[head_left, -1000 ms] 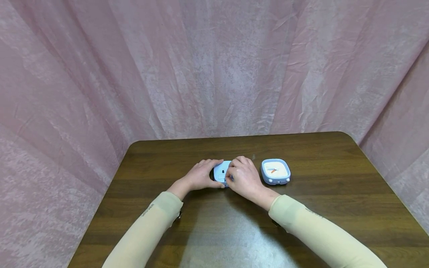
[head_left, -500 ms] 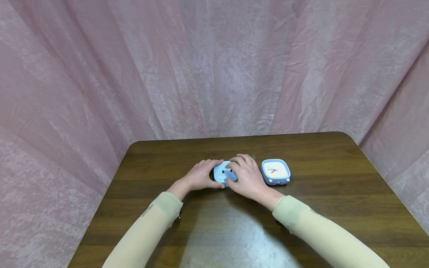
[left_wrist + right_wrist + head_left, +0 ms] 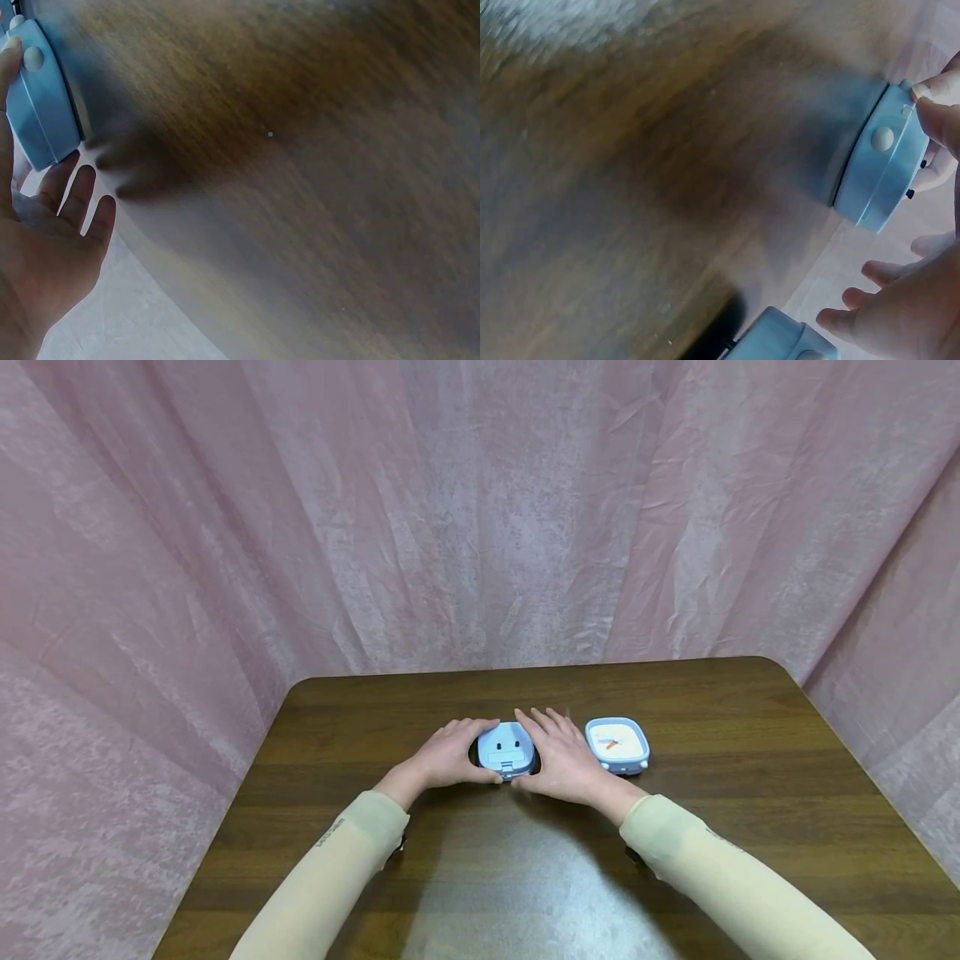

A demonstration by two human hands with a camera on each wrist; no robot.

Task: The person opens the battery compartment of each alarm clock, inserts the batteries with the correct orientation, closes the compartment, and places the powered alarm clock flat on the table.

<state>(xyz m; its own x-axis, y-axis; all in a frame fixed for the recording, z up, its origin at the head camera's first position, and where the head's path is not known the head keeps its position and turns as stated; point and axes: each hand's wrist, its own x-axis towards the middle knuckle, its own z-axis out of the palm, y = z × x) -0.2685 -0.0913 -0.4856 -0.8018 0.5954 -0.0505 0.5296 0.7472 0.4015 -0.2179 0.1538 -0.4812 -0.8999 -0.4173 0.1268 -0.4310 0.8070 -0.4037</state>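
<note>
A light-blue alarm clock (image 3: 510, 743) lies face down on the table, its back up with two small black knobs and a rectangular cover with a tab near the front edge. My left hand (image 3: 447, 753) holds its left side, thumb on the front edge, index finger round the back. In the left wrist view the other fingers (image 3: 77, 196) hang beside the clock (image 3: 43, 105). Spread around the clock's right side is my right hand (image 3: 564, 758). Its thumb sits at the front edge; the other fingers (image 3: 851, 319) stand off the clock (image 3: 877, 161) in the right wrist view.
A second blue alarm clock (image 3: 617, 742) lies face up just right of my right hand, with a white dial and orange hand. Under both is a brown wooden table (image 3: 750, 827). Pink curtains (image 3: 480, 527) hang behind it and along the sides.
My right hand has let go of the clock's back, spreading its fingers and moving slightly right, so both knobs and the tab show. The left hand and both clocks stay in place.
</note>
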